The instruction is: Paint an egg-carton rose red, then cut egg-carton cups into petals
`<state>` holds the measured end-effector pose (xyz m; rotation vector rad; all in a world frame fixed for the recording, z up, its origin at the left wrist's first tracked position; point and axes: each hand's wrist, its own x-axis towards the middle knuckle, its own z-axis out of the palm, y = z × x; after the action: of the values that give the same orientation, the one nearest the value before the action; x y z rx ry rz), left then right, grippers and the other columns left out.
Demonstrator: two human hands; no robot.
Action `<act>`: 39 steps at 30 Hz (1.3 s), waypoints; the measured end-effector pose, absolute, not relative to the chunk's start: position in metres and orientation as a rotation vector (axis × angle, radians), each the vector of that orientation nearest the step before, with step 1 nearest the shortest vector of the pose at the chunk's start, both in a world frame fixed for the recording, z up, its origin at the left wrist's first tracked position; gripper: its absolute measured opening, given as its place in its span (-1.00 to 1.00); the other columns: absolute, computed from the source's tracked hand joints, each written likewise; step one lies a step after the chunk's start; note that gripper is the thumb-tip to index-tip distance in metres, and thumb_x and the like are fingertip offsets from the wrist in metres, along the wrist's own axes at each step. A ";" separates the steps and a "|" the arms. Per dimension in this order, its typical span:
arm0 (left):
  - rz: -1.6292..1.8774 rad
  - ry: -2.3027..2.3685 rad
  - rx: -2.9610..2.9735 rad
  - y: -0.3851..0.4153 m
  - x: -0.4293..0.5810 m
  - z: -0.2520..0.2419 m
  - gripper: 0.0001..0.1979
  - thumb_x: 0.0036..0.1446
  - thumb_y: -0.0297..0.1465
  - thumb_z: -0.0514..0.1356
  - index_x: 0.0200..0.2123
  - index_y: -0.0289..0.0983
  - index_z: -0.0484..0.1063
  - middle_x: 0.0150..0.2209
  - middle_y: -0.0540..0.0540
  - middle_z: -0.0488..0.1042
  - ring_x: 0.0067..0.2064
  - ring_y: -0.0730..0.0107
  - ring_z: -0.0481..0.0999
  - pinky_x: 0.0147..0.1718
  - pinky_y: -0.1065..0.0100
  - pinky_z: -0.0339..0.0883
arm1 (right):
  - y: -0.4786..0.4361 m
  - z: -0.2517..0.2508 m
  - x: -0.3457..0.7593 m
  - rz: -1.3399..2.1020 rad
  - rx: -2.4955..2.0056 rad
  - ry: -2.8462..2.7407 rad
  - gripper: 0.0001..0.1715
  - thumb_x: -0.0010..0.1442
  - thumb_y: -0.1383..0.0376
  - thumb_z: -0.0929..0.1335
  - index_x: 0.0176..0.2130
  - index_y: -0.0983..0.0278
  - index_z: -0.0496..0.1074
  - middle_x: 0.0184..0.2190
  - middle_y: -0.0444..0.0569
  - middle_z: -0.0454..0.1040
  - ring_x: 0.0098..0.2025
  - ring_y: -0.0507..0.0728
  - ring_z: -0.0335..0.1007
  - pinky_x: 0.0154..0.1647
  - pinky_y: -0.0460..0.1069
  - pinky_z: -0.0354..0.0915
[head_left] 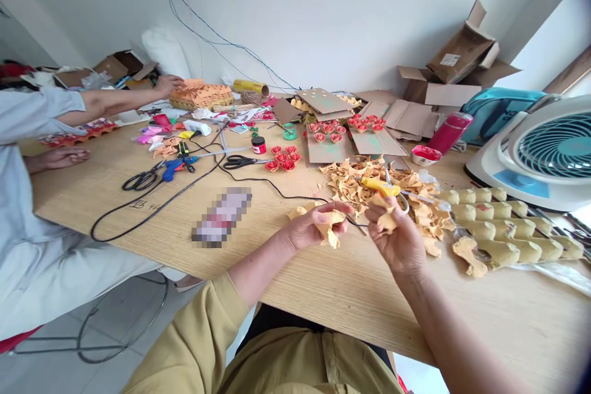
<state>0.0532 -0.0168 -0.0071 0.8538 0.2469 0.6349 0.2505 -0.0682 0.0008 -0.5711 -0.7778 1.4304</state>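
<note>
My left hand [305, 229] is closed on a curled, tan egg-carton piece [330, 234] above the near part of the table. Just to the right, my right hand [404, 246] grips another tan egg-carton cutting [386, 220] between thumb and fingers. The two pieces are apart. Beyond both hands spreads a heap of similar tan cuttings [348, 178], with a yellow-handled tool [381, 186] lying on it. One loose cutting [470, 257] lies to the right of my right hand, and another partly shows behind my left hand.
Egg cartons [505, 249] and a white fan [540, 148] stand right. Red paper-pulp flowers [282, 159] sit mid-table near black scissors [240, 162] and a paint jar [258, 145]. A black cable [272, 183] crosses the table. At left, a co-worker's hand [168, 85] touches stacked orange cartons [203, 95].
</note>
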 end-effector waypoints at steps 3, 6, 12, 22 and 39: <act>0.785 0.339 0.839 -0.013 0.049 0.000 -0.49 -0.20 -0.20 0.45 -0.15 -0.25 0.47 -0.36 -0.03 0.40 -0.39 0.48 0.36 -0.42 0.43 0.28 | -0.062 0.001 0.263 1.237 -0.658 -0.847 -0.71 0.13 0.08 0.46 -0.22 0.09 0.35 -0.34 -0.14 0.36 -0.34 0.04 0.33 -0.34 -0.07 0.43; 1.003 0.483 0.819 -0.005 0.044 0.006 -0.50 -0.16 -0.16 0.44 -0.14 -0.20 0.44 -0.30 -0.01 0.38 -0.35 0.47 0.39 -0.37 0.40 0.30 | -0.057 -0.003 0.265 1.097 -0.827 -0.987 -0.63 0.13 0.02 0.45 -0.16 0.09 0.32 -0.28 -0.11 0.38 -0.29 0.09 0.36 -0.21 0.03 0.42; 1.309 0.655 0.883 0.019 0.029 0.006 -0.43 -0.24 -0.14 0.49 -0.20 -0.22 0.36 -0.28 0.01 0.42 -0.26 0.42 0.44 -0.31 0.39 0.35 | -0.048 -0.014 0.255 0.609 -1.174 -1.375 -0.44 0.13 0.02 0.46 0.03 0.15 0.28 -0.11 0.00 0.41 -0.16 0.16 0.37 -0.10 0.08 0.36; 1.436 1.235 1.426 0.047 0.009 -0.016 -0.59 0.08 -0.09 0.30 -0.12 -0.25 0.47 -0.28 -0.06 0.56 -0.22 0.37 0.53 -0.22 0.39 0.33 | -0.033 -0.029 0.266 -0.022 -1.474 -1.759 -0.63 0.29 0.08 0.33 -0.03 0.22 0.52 -0.14 0.11 0.47 -0.07 0.27 0.37 -0.02 0.18 0.29; 1.047 2.063 2.024 0.042 -0.008 -0.013 -0.76 0.31 -0.20 0.13 -0.26 -0.19 0.51 -0.19 -0.19 0.57 -0.16 0.14 0.51 -0.25 0.28 0.22 | -0.035 -0.039 0.265 -0.199 -1.705 -1.881 -0.67 0.31 0.20 0.28 0.01 0.17 0.50 -0.02 0.08 0.59 0.04 0.33 0.40 0.02 0.22 0.15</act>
<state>-0.0077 0.0419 -0.0135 2.0240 2.0634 1.0474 0.2648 -0.0347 -0.0391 -1.7051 -1.8811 -0.1988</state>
